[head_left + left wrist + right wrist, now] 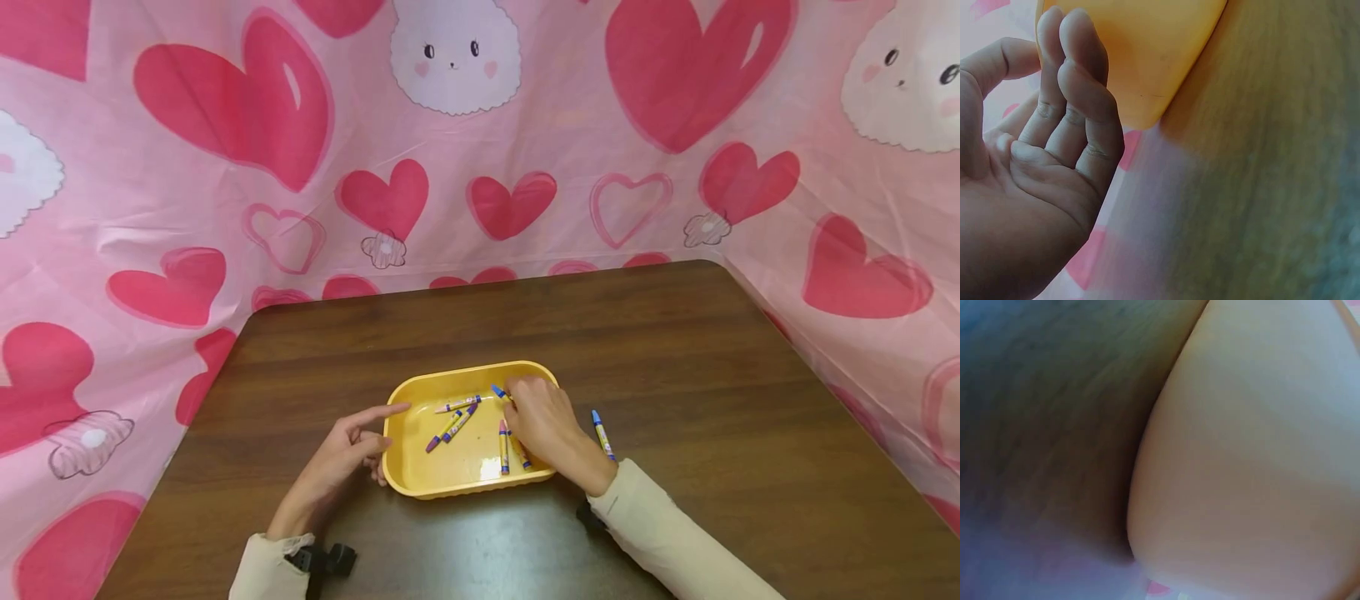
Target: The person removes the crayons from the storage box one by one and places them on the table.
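Note:
A yellow plastic tray (pixel 435 492) holds several paper-wrapped crayons. My left hand (pixel 341 458) grips the tray's left end, its index finger reaching over the rim and the other fingers against the outer wall. In the left wrist view those fingers (pixel 1088 94) are bent beside the yellow wall. My right hand (pixel 542 417) reaches down into the right end of the tray, knuckles up. A blue crayon (pixel 498 390) pokes out beside it. The right fingertips are hidden, so I cannot tell whether they hold anything. Below that hand lie a pink-tipped crayon (pixel 504 450) and another crayon (pixel 520 452).
Towards the tray's left half lie a pale pink-tipped crayon (pixel 459 404) and two purple-tipped crayons, one (pixel 461 422) across the other. A blue crayon (pixel 603 435) lies on the brown table (pixel 675 350), right of the tray. Pink heart-print cloth (pixel 450 142) hangs around the table.

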The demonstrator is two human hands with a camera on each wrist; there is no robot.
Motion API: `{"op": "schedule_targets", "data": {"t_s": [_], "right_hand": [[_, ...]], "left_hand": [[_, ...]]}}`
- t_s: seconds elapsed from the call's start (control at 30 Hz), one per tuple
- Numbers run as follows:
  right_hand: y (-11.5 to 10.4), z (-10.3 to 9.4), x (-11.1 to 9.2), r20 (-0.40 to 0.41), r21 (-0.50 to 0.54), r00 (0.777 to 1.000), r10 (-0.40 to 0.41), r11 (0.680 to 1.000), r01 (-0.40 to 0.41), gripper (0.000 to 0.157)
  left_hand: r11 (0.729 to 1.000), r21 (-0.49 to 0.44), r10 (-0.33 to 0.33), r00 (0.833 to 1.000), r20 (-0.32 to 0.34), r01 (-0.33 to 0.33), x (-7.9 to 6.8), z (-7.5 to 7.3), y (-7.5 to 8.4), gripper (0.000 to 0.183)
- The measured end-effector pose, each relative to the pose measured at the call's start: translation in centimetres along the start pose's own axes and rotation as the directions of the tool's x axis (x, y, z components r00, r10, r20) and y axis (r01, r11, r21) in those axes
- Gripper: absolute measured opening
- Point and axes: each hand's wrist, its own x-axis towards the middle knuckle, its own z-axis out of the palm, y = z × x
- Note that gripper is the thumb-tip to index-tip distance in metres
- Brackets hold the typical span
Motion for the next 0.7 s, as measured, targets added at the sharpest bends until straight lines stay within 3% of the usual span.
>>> {"op": "schedule_targets", "data": {"t_s": [0.1,0.2,0.33,0.7], "right_hand": [[-0.2,-1.0,0.2,-0.031,0.047,0.999,0.028,0.999,-0.026,0.001],[-0.5,-2.5,0.1,-0.071,0.094,0.996,0.052,0.995,-0.045,0.013],[-0.8,-4.0,-0.6,-0.108,0.119,0.993,0.047,0.992,-0.034,0.016],[0.5,-4.9,-2.4,-0.142,0.127,0.989,0.048,0.991,-0.030,0.017]], "left_hand": [[1.000,0.001,-0.025,1.000,-0.014,0.025,0.0,0.0,0.0,0.048],[0.998,0.009,-0.059,0.998,-0.034,0.059,-0.1,-0.1,0.0,0.047],[0.996,0.017,-0.082,0.995,-0.048,0.083,-0.1,0.0,0.0,0.046],[0.998,-0.001,-0.057,0.998,-0.038,0.057,0.0,-0.1,-0.3,0.047]]}}
